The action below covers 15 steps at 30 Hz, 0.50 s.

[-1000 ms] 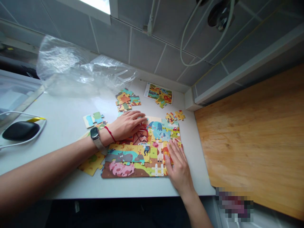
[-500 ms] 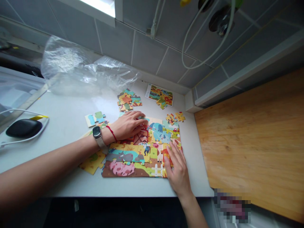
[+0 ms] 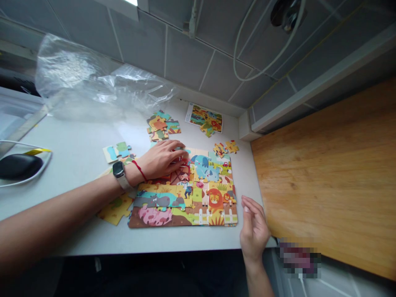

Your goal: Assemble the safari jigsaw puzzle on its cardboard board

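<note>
A colourful jigsaw puzzle [image 3: 161, 216], joined into a board of animal pictures, lies flat on the white table. My left hand [image 3: 163, 159] rests across its upper left part, fingers stretched out and touching the pieces; what lies under the palm is hidden. Off the puzzle's right edge, my right hand [image 3: 255, 229] has its fingers curled and pressed together with the thumb, and nothing shows in them. An orange lion [image 3: 215, 200] is visible in the puzzle's right part. Loose yellow puzzle pieces [image 3: 116, 210] stick out beneath my left wrist.
Loose puzzle pieces lie in a pile [image 3: 159, 126] behind the puzzle, with others [image 3: 225, 148] at the back right. A picture card [image 3: 204, 117] has a piece on it. A clear plastic bag [image 3: 102, 86], a black mouse-like object [image 3: 21, 166] and a wooden board [image 3: 324, 177] surround them.
My right hand has moved right, off the puzzle onto the table's edge side, and its fingers have curled in, uncovering the lion. My left hand stays on the puzzle. The view has shifted slightly.
</note>
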Tool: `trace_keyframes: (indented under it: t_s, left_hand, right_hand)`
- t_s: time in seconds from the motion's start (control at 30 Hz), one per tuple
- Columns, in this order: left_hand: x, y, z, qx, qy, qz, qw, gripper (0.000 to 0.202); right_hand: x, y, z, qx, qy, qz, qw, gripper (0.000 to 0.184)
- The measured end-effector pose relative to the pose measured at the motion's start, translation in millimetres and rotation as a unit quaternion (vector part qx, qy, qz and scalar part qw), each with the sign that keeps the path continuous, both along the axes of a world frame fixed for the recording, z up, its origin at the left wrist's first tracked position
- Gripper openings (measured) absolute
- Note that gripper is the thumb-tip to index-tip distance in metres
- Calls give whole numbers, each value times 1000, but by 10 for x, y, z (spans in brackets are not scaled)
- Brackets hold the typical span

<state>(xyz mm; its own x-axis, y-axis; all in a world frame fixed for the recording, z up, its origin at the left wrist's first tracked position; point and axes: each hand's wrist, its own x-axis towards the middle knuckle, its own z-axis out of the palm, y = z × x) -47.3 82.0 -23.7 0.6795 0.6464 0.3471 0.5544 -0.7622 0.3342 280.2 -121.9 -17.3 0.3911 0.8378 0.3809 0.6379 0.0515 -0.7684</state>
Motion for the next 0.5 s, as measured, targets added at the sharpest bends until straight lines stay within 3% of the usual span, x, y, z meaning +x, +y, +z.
trace_keyframes:
  t_s: [0.17, 0.33, 0.5]
  left_hand:
    - [-2, 0, 27, -13, -3, 3, 1000, 29]
    - [-5, 4, 63, -30, -15, -2, 999, 24]
    - [1, 15, 90, -46, -34, 5, 998, 38]
  right_hand:
    - [5, 27, -25, -25, -24, 54, 998, 21]
    - [5, 35, -14, -21, -36, 64, 997, 20]
    - [-16, 61, 0, -16, -46, 60, 997, 20]
